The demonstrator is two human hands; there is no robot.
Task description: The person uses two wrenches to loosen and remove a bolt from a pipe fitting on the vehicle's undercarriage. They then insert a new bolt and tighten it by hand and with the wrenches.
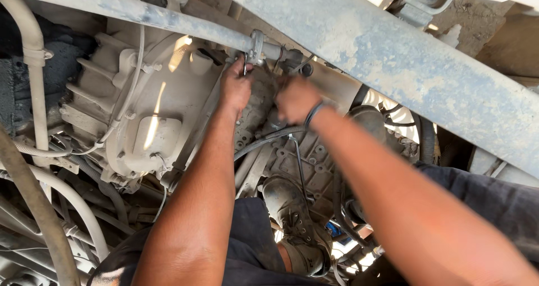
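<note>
So, looking up under a dusty vehicle, the small metal clamp bracket [256,44] sits on the long grey dust-coated steel rod [168,17], just above the big pale cast gearbox housing [149,103]; I'd guess it's stiff, gritty and a bit slippery with dust, best gripped right at the clamp ears. Left hand [236,87] is curled closed around a thin dark metal tool [245,66] touching that bracket. Right hand [296,99], black band on the wrist, is bunched into a loose fist near the dark fitting [292,58], though blur hides what it pinches.
</note>
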